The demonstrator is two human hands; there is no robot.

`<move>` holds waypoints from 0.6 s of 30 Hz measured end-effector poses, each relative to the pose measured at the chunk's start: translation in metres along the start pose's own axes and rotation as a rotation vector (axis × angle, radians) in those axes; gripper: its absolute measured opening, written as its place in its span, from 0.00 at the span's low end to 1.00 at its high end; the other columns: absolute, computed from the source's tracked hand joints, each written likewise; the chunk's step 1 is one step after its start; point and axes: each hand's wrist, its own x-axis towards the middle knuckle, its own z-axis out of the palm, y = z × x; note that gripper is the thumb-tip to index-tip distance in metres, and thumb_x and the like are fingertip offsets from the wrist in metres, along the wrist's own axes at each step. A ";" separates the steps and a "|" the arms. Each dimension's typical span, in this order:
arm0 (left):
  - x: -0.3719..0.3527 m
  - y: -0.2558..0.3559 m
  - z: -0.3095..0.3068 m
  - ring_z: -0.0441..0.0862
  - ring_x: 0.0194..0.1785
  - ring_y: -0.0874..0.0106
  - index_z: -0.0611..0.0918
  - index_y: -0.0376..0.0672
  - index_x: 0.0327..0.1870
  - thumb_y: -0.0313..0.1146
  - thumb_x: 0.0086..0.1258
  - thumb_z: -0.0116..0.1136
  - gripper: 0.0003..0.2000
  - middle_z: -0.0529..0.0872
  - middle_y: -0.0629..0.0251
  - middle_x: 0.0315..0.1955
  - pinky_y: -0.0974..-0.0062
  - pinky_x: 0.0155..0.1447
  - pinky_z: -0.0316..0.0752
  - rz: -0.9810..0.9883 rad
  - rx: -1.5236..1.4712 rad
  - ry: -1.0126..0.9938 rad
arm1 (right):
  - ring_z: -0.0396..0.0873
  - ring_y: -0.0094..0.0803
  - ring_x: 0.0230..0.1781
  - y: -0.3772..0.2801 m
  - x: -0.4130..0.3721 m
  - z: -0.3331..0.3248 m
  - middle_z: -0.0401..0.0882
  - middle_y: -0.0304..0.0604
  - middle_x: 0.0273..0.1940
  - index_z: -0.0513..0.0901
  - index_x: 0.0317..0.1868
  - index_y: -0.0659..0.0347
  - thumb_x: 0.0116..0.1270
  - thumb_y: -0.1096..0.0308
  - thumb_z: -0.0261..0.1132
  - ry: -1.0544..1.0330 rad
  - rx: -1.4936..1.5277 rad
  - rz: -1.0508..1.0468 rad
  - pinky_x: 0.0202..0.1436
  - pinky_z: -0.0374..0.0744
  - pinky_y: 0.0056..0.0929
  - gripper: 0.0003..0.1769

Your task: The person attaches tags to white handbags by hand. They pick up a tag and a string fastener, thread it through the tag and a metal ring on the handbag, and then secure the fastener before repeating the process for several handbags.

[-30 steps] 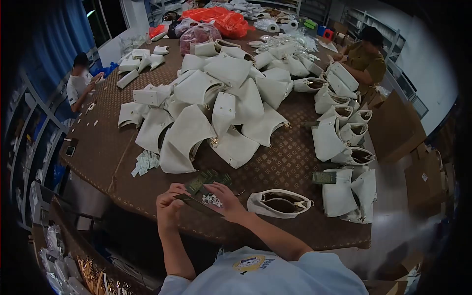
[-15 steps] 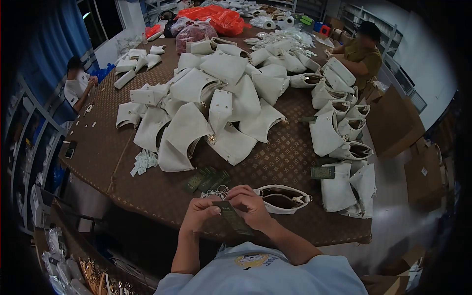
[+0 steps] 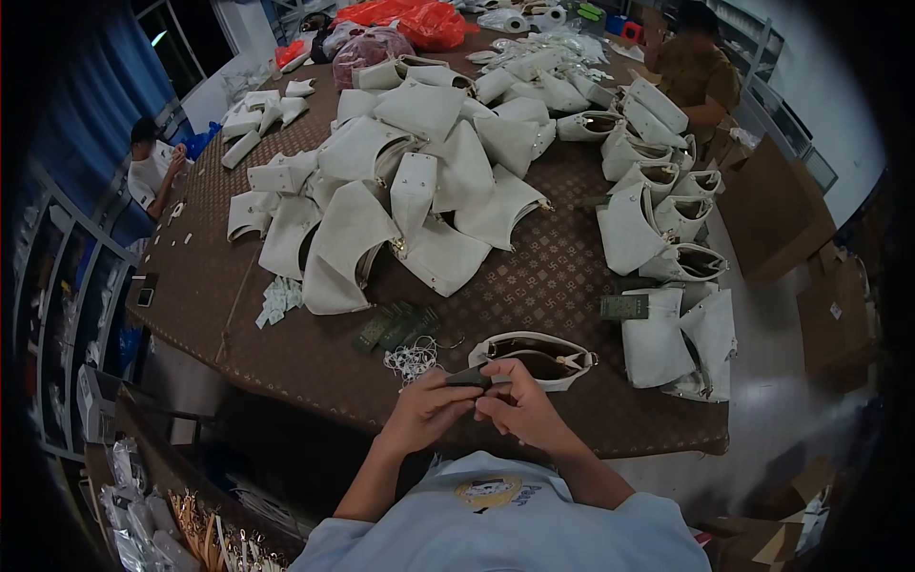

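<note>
A dark green hang tag (image 3: 467, 378) is between my hands, now seen nearly edge-on. My left hand (image 3: 426, 412) is closed on its left end. My right hand (image 3: 522, 405) pinches at its right end, where the fingertips partly hide it. Just beyond my hands lies an open white handbag (image 3: 536, 360) with a brown lining and a zip. A tangle of white strings (image 3: 412, 360) is beside my left hand, and several more green tags (image 3: 396, 327) lie behind it.
A big heap of white handbags (image 3: 410, 181) covers the table's middle. More open bags (image 3: 658, 248) stand in a row on the right, with a green tag stack (image 3: 624, 307) near them. Co-workers sit at left (image 3: 152, 172) and far right (image 3: 699, 71). Cardboard boxes (image 3: 772, 210) stand beyond the right edge.
The green tag has been tilted from facing me to nearly edge-on, and my hands have shifted slightly. The view has moved a little. The far-right co-worker has raised a hand.
</note>
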 end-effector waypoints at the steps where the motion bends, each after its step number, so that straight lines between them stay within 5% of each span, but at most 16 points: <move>1: 0.000 0.000 0.003 0.73 0.32 0.67 0.83 0.45 0.43 0.22 0.55 0.62 0.14 0.80 0.64 0.30 0.75 0.35 0.69 0.057 -0.042 0.006 | 0.67 0.16 0.19 0.002 -0.002 -0.003 0.77 0.42 0.30 0.63 0.52 0.57 0.65 0.74 0.58 0.004 0.005 -0.017 0.20 0.65 0.14 0.17; 8: -0.003 0.002 0.018 0.74 0.33 0.66 0.82 0.43 0.35 0.24 0.54 0.63 0.07 0.80 0.63 0.29 0.74 0.37 0.69 -0.081 0.005 -0.038 | 0.69 0.16 0.23 0.011 -0.010 -0.010 0.77 0.40 0.29 0.67 0.50 0.61 0.64 0.71 0.61 0.063 -0.023 -0.058 0.23 0.69 0.16 0.16; 10: -0.004 0.000 0.027 0.75 0.33 0.66 0.82 0.42 0.33 0.25 0.55 0.63 0.06 0.80 0.63 0.28 0.75 0.36 0.69 -0.083 -0.041 0.116 | 0.74 0.21 0.23 0.022 -0.008 -0.010 0.78 0.40 0.28 0.75 0.40 0.63 0.60 0.72 0.65 0.194 -0.416 -0.523 0.24 0.72 0.21 0.09; 14: -0.004 0.005 0.035 0.77 0.30 0.70 0.82 0.40 0.33 0.25 0.58 0.61 0.03 0.80 0.62 0.27 0.77 0.33 0.69 -0.178 -0.050 0.160 | 0.77 0.35 0.22 0.016 -0.012 -0.011 0.77 0.43 0.27 0.79 0.33 0.62 0.53 0.76 0.67 0.368 -0.779 -0.658 0.23 0.73 0.27 0.07; 16: -0.004 0.009 0.038 0.78 0.30 0.73 0.82 0.39 0.31 0.23 0.59 0.60 0.02 0.81 0.63 0.28 0.79 0.33 0.69 -0.258 -0.163 0.164 | 0.75 0.32 0.20 0.014 -0.015 -0.009 0.76 0.43 0.26 0.79 0.32 0.62 0.55 0.77 0.67 0.382 -0.766 -0.605 0.23 0.73 0.25 0.05; 18: -0.009 0.005 0.043 0.75 0.31 0.81 0.78 0.41 0.45 0.23 0.63 0.56 0.10 0.81 0.67 0.29 0.84 0.33 0.68 -0.324 -0.370 0.202 | 0.72 0.23 0.19 0.017 -0.023 -0.011 0.75 0.40 0.25 0.78 0.32 0.63 0.57 0.77 0.65 0.377 -0.654 -0.514 0.23 0.70 0.20 0.04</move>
